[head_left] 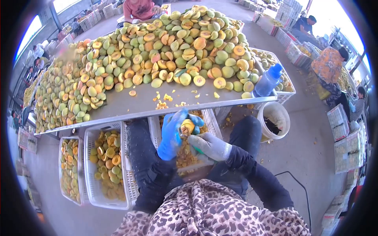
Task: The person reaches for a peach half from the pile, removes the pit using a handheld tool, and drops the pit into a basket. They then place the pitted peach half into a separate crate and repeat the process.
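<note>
My left hand (170, 135), in a blue glove, is closed around a yellow peach (187, 126) above a crate between my knees. My right hand (212, 146), in a grey glove, is closed close beside the fruit. A bit of green, seemingly the handle of a small tool (197, 149), shows at its fingers; a metallic glint lies against the peach. The tool's kind is hidden by the fingers. Below both hands, the white crate (214, 125) holds yellow fruit scraps. Ahead, a large heap of halved peaches (169, 51) covers much of the metal-edged table (130, 103).
Crates of peach halves (87, 165) stand at my left. On the table's right corner is a blue bottle (267, 80), with a white bucket (286, 122) below it. A black cable (301, 183) runs along the floor at right. Other people sit around the hall.
</note>
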Available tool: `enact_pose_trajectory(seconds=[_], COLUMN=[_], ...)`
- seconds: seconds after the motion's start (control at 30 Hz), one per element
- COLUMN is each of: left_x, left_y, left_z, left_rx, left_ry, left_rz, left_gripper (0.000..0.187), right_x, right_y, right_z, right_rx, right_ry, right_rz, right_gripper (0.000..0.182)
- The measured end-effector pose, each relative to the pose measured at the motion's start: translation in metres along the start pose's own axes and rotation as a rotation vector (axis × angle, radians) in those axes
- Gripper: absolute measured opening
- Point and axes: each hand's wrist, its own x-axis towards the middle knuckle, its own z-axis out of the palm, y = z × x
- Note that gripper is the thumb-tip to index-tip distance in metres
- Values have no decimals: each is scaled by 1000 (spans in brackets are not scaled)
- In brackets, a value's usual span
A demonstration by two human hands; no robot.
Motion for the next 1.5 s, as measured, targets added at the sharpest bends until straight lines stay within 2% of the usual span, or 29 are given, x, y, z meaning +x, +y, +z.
enact_pose_trajectory(seconds=[0.07,0.13,0.2,0.23,0.27,0.33,0.37,0.4,0.47,0.5,0.53,0.6,0.63,0.67,0.73,0.77,0.87,0.93,0.97,1.03,1.13,1.17,1.2,1.23,1.3,1.33,1.37,1.4,1.5], left_x=[-5,-1,4,2,2,-1,6,8,9,1,-3,-3,-13,-22,-15,-15,-19,-34,-42,-48,-74,-103,-116,-112,-78,-43,-21,12,107], left_y=[-5,0,1,-3,-7,-20,-30,-35,-29,-20,-26,-44,-35,-45,-64,-67,-53,-47,-22,1,30,12,19,16,4,17,1,-11,-41], left_z=[8,-1,-16,-12,-5,8,4,-1,-6,-12,-17,-19,-17,-38,-35,-34,-26,-19,-20,-20,-89,-171,-177,-180,-184,-148,-133,-117,-98], left_rx=[-353,-315,111,0,8,-483,-670,-663,47,-68,-59,950,656,1194,90,-194,27,985,945,1121,1118,1691,1982,2090,2011,1568,1854,1485,1375], left_ry=[189,153,-141,-88,-77,197,273,303,501,406,404,635,512,354,325,328,445,376,308,392,1064,834,729,795,626,458,348,418,168], left_rz=[1,-13,-77,-15,-22,81,-82,-81,242,141,135,564,238,628,190,76,-15,655,570,481,-124,-310,-394,-120,369,39,493,279,346], left_gripper=[47,47,45,43,43,44,46,46,46,45,45,44,39,48,32,31,33,27,24,24,30,31,31,31,18,17,23,30,41], right_x=[-9,-7,-3,-1,2,1,-1,-1,0,12,27,54,49,43,53,44,59,84,93,76,68,80,73,69,73,75,78,79,72], right_y=[-10,-6,-2,-2,-3,5,10,13,10,10,23,57,46,29,39,25,43,81,94,88,107,125,121,123,128,132,135,132,127], right_z=[0,-3,-2,-1,-4,-1,4,6,6,0,-3,-17,-13,-1,-1,-1,7,-18,-24,-26,-11,-10,-9,-8,-6,-6,-4,-4,-3], right_rx=[299,241,123,128,402,694,804,906,872,686,55,-760,-836,-913,-1131,-1142,-1027,-972,-906,-873,-813,-820,-794,-790,-794,-784,-772,-761,-782], right_ry=[-227,-198,-183,-194,-332,-492,-485,-476,-204,-2,363,764,727,708,660,656,705,659,584,593,511,456,439,428,397,383,372,351,257], right_rz=[71,93,141,142,223,336,218,99,56,44,-123,-565,-461,-341,-391,-377,-268,-82,89,42,0,53,66,56,29,28,30,24,37], right_gripper=[50,51,53,53,54,55,54,53,56,52,45,38,38,37,17,10,10,17,24,29,42,44,45,46,47,47,48,48,48])
